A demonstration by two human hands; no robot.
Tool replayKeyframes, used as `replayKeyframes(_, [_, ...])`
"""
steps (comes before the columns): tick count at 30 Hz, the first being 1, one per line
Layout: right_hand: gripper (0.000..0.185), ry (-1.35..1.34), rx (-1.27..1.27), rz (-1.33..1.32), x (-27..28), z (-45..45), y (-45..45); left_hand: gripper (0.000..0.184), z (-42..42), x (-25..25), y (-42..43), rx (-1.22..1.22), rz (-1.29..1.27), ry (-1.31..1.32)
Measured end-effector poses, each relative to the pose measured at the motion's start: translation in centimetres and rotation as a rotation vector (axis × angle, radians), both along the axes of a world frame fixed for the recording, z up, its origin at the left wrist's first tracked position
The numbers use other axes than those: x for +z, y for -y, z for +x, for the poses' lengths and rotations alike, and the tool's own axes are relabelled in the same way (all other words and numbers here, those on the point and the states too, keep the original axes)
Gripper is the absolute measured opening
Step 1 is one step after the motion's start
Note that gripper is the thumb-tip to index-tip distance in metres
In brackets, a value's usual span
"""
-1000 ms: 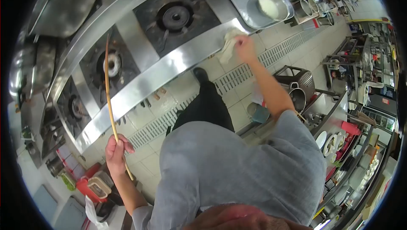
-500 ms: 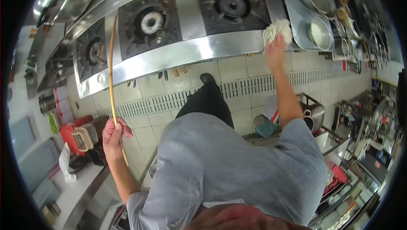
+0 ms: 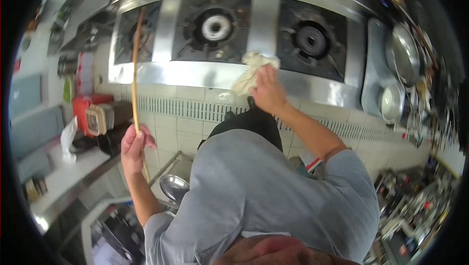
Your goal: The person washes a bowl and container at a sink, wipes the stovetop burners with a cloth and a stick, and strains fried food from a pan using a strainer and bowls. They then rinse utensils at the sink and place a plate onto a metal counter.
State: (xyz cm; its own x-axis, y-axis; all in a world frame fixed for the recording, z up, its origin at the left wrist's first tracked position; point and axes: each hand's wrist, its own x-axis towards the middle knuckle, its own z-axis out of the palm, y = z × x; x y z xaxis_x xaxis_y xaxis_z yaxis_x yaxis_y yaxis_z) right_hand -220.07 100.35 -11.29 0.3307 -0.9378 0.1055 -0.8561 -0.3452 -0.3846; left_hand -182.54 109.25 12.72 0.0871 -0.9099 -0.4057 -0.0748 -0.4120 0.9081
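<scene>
A long thin wooden stick [image 3: 135, 89] stands nearly upright in the view, and my left hand [image 3: 134, 143] is closed around its lower part. The stick's far end overlaps the leftmost burner. My right hand [image 3: 268, 90] presses a crumpled cream cloth [image 3: 245, 80] on the front steel edge of the stove [image 3: 195, 73], between the middle burner [image 3: 215, 28] and the right burner [image 3: 311, 41]. Part of the cloth hangs over the edge. The fingers of my right hand lie bent on top of the cloth.
At the stove's right end a metal tray [image 3: 373, 59] stands beside a large pan [image 3: 405, 55] and a pot with pale contents [image 3: 391, 102]. A red container [image 3: 83, 113] sits on the left counter. A floor drain grate [image 3: 185, 110] runs below the stove edge.
My right hand and the cloth have moved left along the stove's front edge, from its right end to between two burners. The view has shifted left. My left hand still holds the stick.
</scene>
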Motion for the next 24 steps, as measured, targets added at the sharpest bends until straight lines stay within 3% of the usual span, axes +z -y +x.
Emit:
replayKeyframes(2, [0.064,-0.095,0.003,0.107,0.3,0.8,7.3,0.020,-0.1,-0.5,-0.9,0.052,0.007,-0.009])
replayKeyframes(6, [0.050,-0.134,-0.086,-0.303,-1.9,1.2,21.0,0.022,0.7,-0.7,-3.2,0.096,0.054,0.019])
replayKeyframes(8, [0.047,0.014,-0.035,-0.062,-0.2,0.8,20.2,0.022,2.1,-0.7,-4.3,0.152,0.049,-0.010])
replayKeyframes(14, [0.032,0.037,0.287,-0.157,-3.4,-0.8,3.2,0.021,8.6,-1.6,-10.3,0.504,0.025,-0.025])
replayKeyframes(19, [0.033,0.153,0.520,-0.054,-0.7,13.4,3.8,0.021,15.3,-3.2,-9.6,0.568,0.000,-0.091])
replayKeyframes(24, [0.037,0.292,0.750,0.018,-1.4,35.8,9.3,0.021,25.4,-6.8,-7.9,0.522,-0.044,-0.131])
